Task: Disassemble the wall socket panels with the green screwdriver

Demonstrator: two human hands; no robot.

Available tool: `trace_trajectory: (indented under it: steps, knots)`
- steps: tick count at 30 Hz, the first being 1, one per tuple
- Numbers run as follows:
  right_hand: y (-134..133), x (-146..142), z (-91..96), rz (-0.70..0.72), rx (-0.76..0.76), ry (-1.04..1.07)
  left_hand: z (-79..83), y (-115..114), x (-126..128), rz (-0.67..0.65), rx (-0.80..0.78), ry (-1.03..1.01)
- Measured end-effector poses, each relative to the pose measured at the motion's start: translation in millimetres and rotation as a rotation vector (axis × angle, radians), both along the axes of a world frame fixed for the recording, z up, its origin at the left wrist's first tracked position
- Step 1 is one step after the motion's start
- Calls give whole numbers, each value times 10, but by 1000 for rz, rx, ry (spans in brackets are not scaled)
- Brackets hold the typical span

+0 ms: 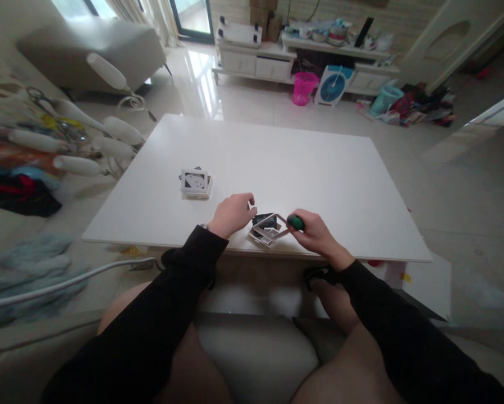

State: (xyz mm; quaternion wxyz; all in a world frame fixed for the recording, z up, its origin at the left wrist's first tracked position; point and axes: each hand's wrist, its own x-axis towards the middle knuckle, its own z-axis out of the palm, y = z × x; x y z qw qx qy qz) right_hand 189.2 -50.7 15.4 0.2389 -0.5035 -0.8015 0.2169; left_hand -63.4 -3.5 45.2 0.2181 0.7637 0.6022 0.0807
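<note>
Near the table's front edge, my right hand (315,233) is closed around a screwdriver (296,222) with a green and black handle; its shaft cannot be made out. The fingers of that hand also meet a tilted white frame (282,232). Under and behind the frame are a black plate-like part (265,221) and a white wall-socket housing (258,241). My left hand (233,214) hovers just left of these parts, fingers curved with a gap between thumb and forefinger. Farther left sits a stack of white socket pieces (196,184), with dark parts showing at its edges.
The parts lie on a white table (302,163). Left of it stands a lamp with several white shades (121,130). Beyond are a pink basket (305,88), a blue and white fan (334,85) and a low white cabinet (239,60). My legs are below the front edge.
</note>
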Motion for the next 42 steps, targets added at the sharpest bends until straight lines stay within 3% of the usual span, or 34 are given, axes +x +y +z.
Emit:
trace_trajectory:
  steps: [4,10,13,20,26,30,35,42]
  knots:
    - [-24,-116,-165,11,17,-189,-7,0,3,9,-15,0]
    - [-41,-218,-230,-4,-51,-383,4,-13,21,7,-12,-4]
    - [-19,-207,-260,-57,-40,-320,-4,-13,19,4,-5,-10]
    - [163,-72,-325,-280,-124,53,-14,-12,5,8,-6,-2]
    - [278,18,-574,-379,-269,48,14,-24,22,-3,-16,22]
    - [289,4,-686,-421,-434,39,-16,-30,-33,-60,-125,193]
    - [312,1,-549,-413,-330,-16,-239,-147,-22,-122,-334,291]
    - [234,25,-182,-447,-204,-53,-683,-499,321,33,-196,-24]
